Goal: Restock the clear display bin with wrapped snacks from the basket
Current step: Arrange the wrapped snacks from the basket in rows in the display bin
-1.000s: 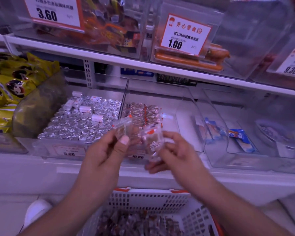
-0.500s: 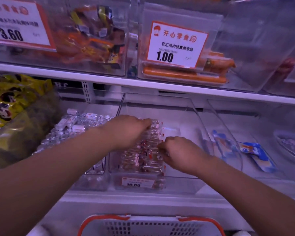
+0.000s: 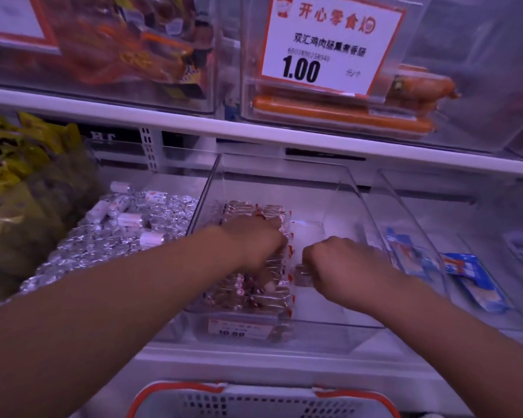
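Snacks (image 3: 255, 289) in clear wrappers with red-and-white ends lie stacked along the left side of the clear display bin (image 3: 349, 193), which sits on the lower shelf with a small price label (image 3: 239, 327) on its front wall. Both hands reach down into the bin. The left hand (image 3: 252, 241) rests knuckles-up on the stack with its fingers curled under; whether they hold a snack cannot be told. The right hand (image 3: 343, 263) is beside the stack, fingers curled around one wrapped piece (image 3: 302, 274) at its fingertips. Left of the bin is a heap of silver foil sweets (image 3: 103, 245); right of it lie blue packets (image 3: 471, 285). Above, a 1.00 price card (image 3: 329, 45) fronts orange sausages (image 3: 338, 111). The white basket (image 3: 263, 401) with orange handles is at the bottom edge
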`<state>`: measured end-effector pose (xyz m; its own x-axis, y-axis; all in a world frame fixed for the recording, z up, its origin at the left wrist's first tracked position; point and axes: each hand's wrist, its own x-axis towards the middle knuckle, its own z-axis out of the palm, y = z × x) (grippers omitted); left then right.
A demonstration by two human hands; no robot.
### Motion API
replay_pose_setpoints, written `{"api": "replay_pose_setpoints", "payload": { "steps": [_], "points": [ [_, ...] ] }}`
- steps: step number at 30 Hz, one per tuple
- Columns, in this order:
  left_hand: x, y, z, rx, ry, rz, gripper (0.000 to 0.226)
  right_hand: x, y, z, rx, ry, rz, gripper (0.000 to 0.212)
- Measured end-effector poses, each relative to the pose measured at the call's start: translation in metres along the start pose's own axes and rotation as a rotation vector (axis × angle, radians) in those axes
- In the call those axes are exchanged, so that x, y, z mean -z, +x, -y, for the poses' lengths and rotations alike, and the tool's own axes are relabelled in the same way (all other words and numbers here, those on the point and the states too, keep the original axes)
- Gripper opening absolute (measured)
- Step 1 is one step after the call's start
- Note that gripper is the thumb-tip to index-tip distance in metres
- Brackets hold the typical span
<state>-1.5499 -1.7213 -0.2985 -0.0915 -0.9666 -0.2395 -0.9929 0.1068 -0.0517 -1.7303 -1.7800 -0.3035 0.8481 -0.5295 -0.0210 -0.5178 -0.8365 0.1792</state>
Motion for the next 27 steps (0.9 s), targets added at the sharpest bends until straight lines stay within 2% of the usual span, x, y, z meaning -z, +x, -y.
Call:
{"api": "replay_pose_setpoints", "payload": {
  "steps": [3, 6, 11, 14, 16, 18, 22, 27],
  "points": [
    [0.0, 0.003, 0.006, 0.03, -0.124, -0.018, 0.063, -0.009, 0.002, 0.001, 0.016, 0.034, 0.051, 0.009],
    [-0.001, 0.003, 0.012, 0.063, -0.213, -0.018, 0.055, -0.014, 0.007, 0.0, 0.01, 0.154, 0.036, 0.02],
    [-0.005, 0.001, 0.012, 0.092, -0.167, -0.048, 0.056, -0.02, 0.01, 0.013, 0.058, 0.292, -0.036, 0.016],
    [-0.009, -0.004, 0.015, 0.094, -0.18, -0.076, 0.042, -0.023, 0.002, 0.019, 0.054, 0.38, -0.063, 0.02],
    [-0.01, -0.005, 0.014, 0.091, -0.16, -0.122, 0.028, -0.022, 0.0, 0.019, 0.081, 0.335, -0.076, 0.01],
    [-0.009, -0.005, 0.011, 0.093, -0.125, -0.151, 0.025, -0.017, -0.002, 0.017, 0.113, 0.263, -0.061, 0.006],
    [-0.005, -0.001, 0.007, 0.095, -0.055, -0.181, 0.023, -0.009, -0.004, 0.014, 0.18, 0.265, -0.007, 0.01],
    [-0.005, -0.001, 0.005, 0.123, -0.035, -0.209, 0.022, -0.011, 0.006, 0.024, 0.165, 0.37, -0.052, 0.016]
  ]
}}
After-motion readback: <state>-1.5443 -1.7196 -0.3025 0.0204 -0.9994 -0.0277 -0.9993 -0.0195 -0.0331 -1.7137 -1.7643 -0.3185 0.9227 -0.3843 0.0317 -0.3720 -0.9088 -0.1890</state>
